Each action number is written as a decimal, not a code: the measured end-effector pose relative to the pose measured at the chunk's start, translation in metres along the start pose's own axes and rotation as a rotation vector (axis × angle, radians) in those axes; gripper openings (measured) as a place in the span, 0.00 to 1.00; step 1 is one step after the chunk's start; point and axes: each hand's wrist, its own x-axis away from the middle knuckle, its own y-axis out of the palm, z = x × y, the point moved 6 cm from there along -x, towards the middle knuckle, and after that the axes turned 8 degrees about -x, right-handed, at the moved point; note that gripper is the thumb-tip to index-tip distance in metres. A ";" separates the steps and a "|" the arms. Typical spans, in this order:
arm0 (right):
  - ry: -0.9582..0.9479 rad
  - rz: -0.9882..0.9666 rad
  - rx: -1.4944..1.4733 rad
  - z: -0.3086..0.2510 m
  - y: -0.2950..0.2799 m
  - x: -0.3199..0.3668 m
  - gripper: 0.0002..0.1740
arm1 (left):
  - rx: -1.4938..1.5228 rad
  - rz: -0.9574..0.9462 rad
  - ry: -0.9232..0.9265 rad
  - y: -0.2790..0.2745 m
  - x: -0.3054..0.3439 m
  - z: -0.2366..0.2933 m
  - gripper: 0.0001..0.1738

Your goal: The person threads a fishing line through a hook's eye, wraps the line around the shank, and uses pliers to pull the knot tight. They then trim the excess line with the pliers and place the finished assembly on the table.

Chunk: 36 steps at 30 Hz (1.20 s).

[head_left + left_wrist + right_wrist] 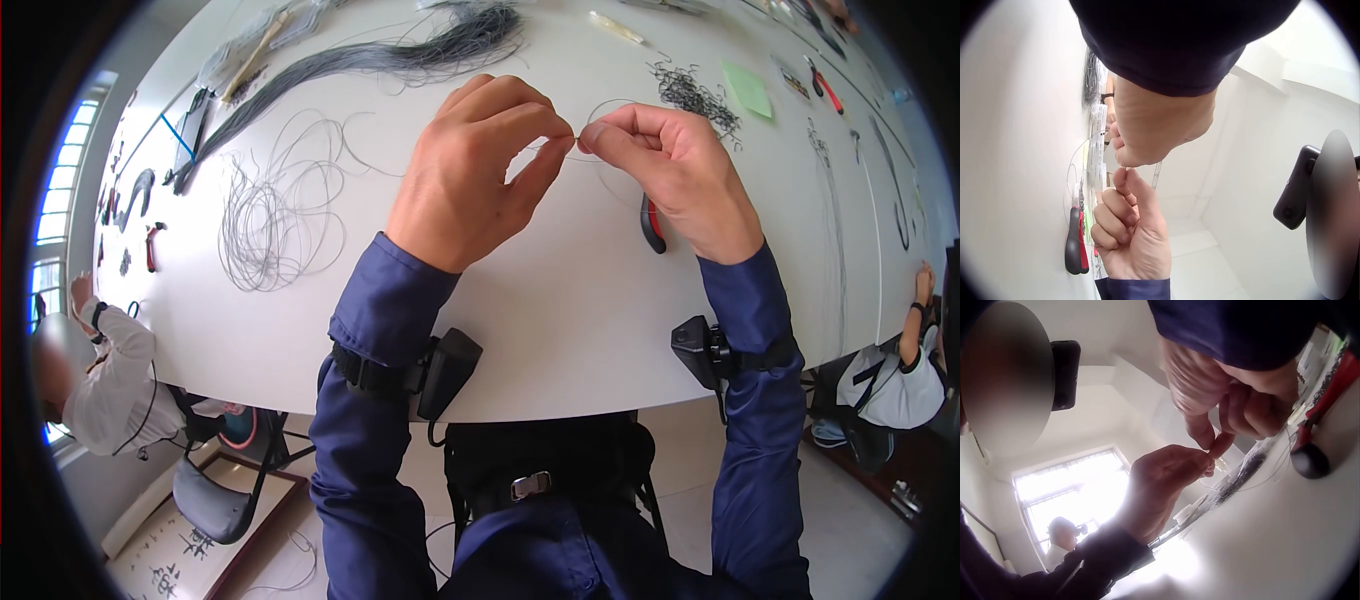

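Note:
Both hands are raised over the white table (520,330), fingertips meeting in front of the body. My left hand (480,165) pinches a thin grey wire (603,102) between thumb and forefinger. Thumb and forefinger of my right hand (685,175) pinch the same wire right beside them, the other fingers curled in. A loose loop of it arcs behind the right hand. The exact spot where the wire passes between the fingertips is hidden. Pliers with red and black handles (653,225) lie below the right hand, partly covered by it; the left wrist view also shows these pliers (1074,244).
A tangled wire coil (270,235) lies left of the hands. Behind it stretches a long grey wire bundle (380,62). Short bent wire pieces (695,98) and a green paper (747,90) lie at back right. People sit at the left (110,370) and right (895,375).

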 end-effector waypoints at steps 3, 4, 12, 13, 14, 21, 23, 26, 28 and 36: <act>-0.001 0.004 -0.016 0.001 0.001 0.000 0.14 | 0.009 -0.001 0.006 0.000 0.000 0.000 0.07; 0.002 0.007 -0.020 0.001 0.001 0.000 0.14 | 0.011 -0.006 0.005 0.001 0.000 0.001 0.07; 0.096 0.031 -0.054 -0.003 0.001 0.003 0.12 | 0.052 0.000 -0.069 0.000 -0.003 0.002 0.12; 0.101 0.034 -0.057 -0.004 0.001 0.003 0.12 | 0.057 -0.013 -0.078 -0.001 -0.003 0.001 0.12; 0.106 0.036 -0.061 -0.004 0.001 0.004 0.12 | 0.061 -0.027 -0.087 -0.002 -0.002 0.000 0.13; 0.022 -0.003 -0.110 0.006 0.000 0.000 0.12 | 0.087 -0.118 -0.159 0.005 -0.001 0.000 0.07; 0.028 0.000 -0.114 0.006 0.000 0.000 0.12 | 0.101 -0.102 -0.163 0.006 0.000 -0.001 0.05; 0.031 -0.002 -0.088 0.005 0.000 0.000 0.12 | 0.128 -0.080 -0.173 0.005 0.000 -0.002 0.04; 0.049 0.006 -0.063 0.003 -0.003 0.000 0.12 | 0.142 -0.069 -0.187 0.005 0.000 -0.003 0.04; 0.042 0.021 -0.064 -0.002 -0.006 0.000 0.13 | 0.152 -0.072 -0.246 0.006 0.001 -0.008 0.04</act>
